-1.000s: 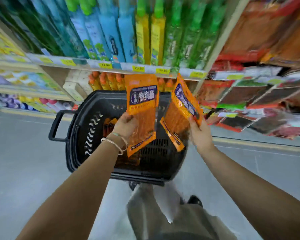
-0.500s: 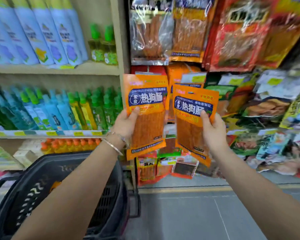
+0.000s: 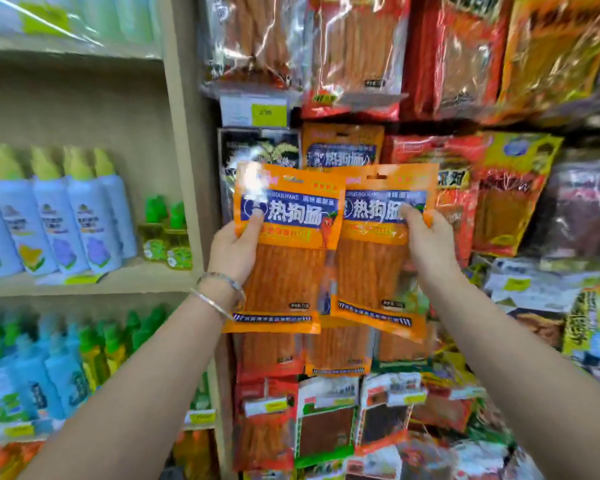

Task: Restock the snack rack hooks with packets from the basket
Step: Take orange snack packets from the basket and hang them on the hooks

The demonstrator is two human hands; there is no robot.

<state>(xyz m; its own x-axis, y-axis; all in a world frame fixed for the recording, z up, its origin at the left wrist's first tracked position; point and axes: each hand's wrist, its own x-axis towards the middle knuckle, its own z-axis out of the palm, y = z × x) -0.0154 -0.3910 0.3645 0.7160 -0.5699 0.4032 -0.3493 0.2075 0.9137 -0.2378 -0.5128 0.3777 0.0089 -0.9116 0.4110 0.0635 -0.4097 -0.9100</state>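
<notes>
Holding two orange packets up before the snack rack (image 3: 430, 98), I have my left hand (image 3: 234, 249) grasping the left packet (image 3: 288, 244) at its nine o'clock edge. My right hand (image 3: 428, 242) grips the right packet (image 3: 378, 237) at three o'clock; the left one overlaps it, and a third matching packet (image 3: 342, 147) hangs at twelve o'clock.

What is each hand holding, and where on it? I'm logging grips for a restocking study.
Left hand grips an orange packet by its left edge; right hand grips a matching packet by its right edge.

Two bare forearms, no sleeves, thin silver bangles (image 3: 219, 289) on left wrist
</notes>
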